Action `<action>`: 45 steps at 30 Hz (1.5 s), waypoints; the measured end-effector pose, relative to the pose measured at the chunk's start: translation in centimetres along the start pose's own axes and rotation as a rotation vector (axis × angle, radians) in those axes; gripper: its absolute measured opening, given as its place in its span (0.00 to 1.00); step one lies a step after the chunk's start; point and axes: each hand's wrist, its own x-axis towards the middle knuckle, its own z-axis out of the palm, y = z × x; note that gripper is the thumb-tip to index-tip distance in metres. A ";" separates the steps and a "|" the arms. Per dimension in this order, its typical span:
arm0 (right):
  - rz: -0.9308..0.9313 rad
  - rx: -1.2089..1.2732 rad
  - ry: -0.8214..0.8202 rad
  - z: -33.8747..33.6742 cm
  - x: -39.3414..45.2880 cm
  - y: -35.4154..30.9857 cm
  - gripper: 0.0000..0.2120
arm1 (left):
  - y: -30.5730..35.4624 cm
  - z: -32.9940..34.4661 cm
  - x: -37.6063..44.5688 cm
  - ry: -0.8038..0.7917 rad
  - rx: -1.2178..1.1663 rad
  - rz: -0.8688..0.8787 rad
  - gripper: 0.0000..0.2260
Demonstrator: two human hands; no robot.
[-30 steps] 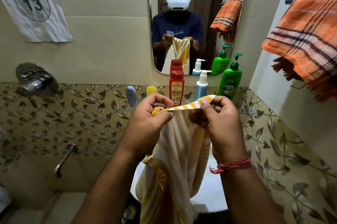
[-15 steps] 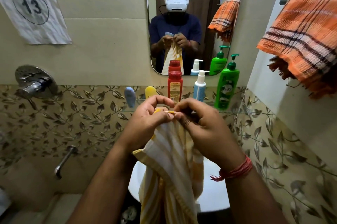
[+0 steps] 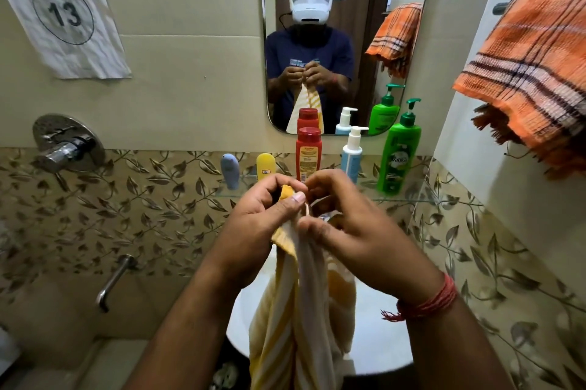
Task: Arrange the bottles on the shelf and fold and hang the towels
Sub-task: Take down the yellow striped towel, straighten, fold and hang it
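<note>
We see warm, moderately dim indoor light, even across beige wall. We find no hard shadows; soft shade under orange towel [image 3: 526,72] at right. We note bright glints on chrome tap [image 3: 65,148] and pale sheen on white basin [image 3: 374,342]. Strong wide-angle bending at edges: walls lean outward. Centre fairly sharp; left hand [image 3: 253,231] and right hand [image 3: 352,231] slightly soft; lower corners murky.

Five plastic bottles stand on the glass shelf [image 3: 396,199]: one small blue-grey bottle [image 3: 229,171], one small yellow bottle [image 3: 265,166], one red bottle [image 3: 308,153], one white-and-blue pump bottle [image 3: 351,156] and one tall green pump bottle [image 3: 400,156]. There are two towels: one yellow-and-white striped towel [image 3: 295,310] and one orange checked towel [image 3: 536,72].
</note>
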 end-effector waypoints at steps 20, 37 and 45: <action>-0.159 -0.136 0.431 2.6 1.1 -0.1 0.09 | -1.5 0.8 0.4 0.289 -0.181 -0.002 0.09; -0.164 -0.056 0.524 2.2 1.8 0.8 0.03 | -1.9 1.7 -0.1 0.165 0.169 0.182 0.12; -0.155 -0.051 0.460 1.4 1.9 1.2 0.04 | -1.8 1.1 -0.3 0.045 0.228 0.181 0.25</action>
